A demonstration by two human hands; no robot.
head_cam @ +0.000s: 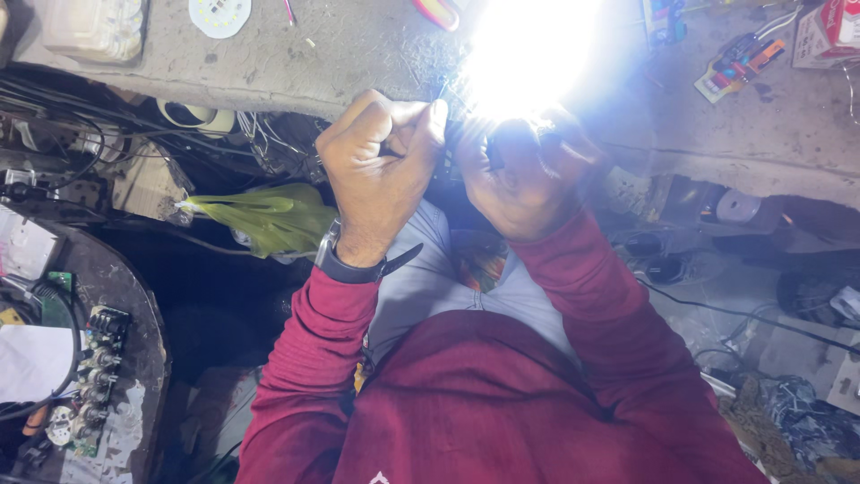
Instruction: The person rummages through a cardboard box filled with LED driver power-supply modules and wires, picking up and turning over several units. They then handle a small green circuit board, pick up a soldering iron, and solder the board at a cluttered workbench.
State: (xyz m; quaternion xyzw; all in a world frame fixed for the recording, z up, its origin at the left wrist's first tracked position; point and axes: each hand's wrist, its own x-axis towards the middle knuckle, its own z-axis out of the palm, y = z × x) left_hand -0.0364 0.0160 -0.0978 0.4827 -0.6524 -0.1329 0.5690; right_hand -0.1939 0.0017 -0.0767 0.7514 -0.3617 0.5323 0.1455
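Head camera looks down on both hands raised close together at the edge of the concrete bench [296, 72], just under a lit lamp [528, 49] so bright it washes out whatever sits beneath it. By the look of it the person is in the middle of fine work on that lamp, testing or joining its leads while it glows; the next move calls for steady fingers and care around live wiring. Left hand [381, 166] is curled almost into a fist, thumb and forefinger pinched on something thin, perhaps a wire, too small to tell. Right hand [524, 175] is closed around a dark part directly below the glare; what it is I cannot tell. A watch [354, 264] sits on the left wrist.
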